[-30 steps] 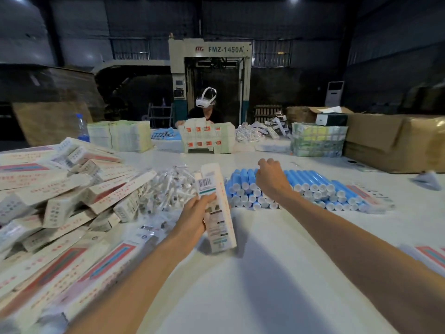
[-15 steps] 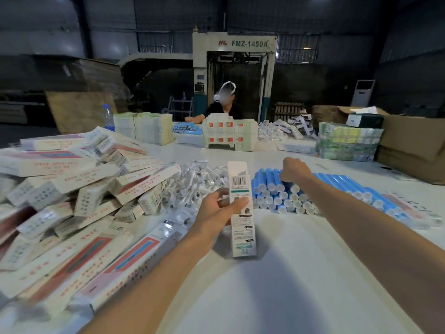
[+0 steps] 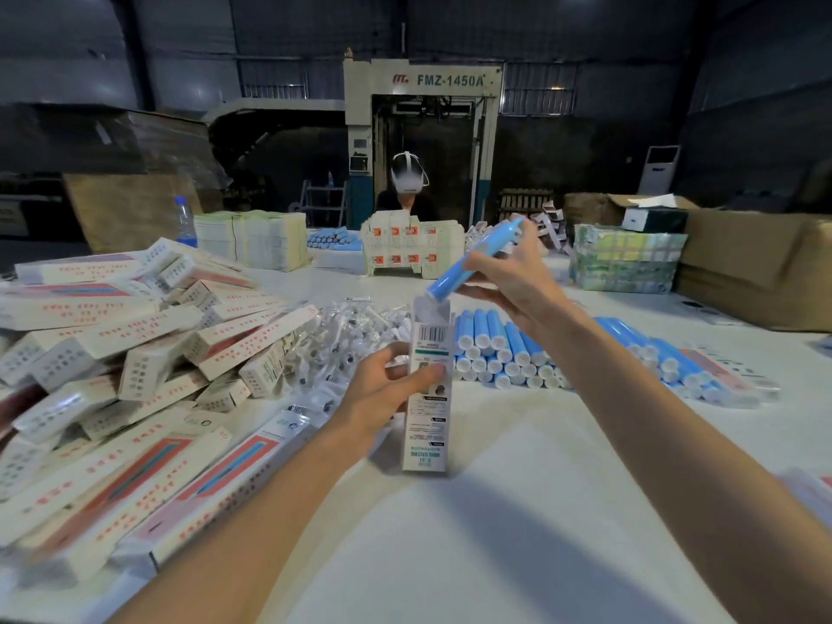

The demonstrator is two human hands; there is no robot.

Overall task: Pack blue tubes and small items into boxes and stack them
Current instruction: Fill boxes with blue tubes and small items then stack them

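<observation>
My left hand grips a tall white box that stands upright on the white table, its top flap open. My right hand holds a blue tube tilted above the box, the tube's lower end at the box's open top. A stacked row of blue tubes with white caps lies just behind the box. A heap of small clear-wrapped items sits to the left of the box.
A big pile of packed white boxes fills the left side. More blue tubes stretch to the right. Across the table a person sits behind stacked cartons. Brown cardboard boxes stand at the far right.
My right hand has lifted a blue tube off the stack and brought it over the box's open top. My left hand still holds the box, now standing more upright.
</observation>
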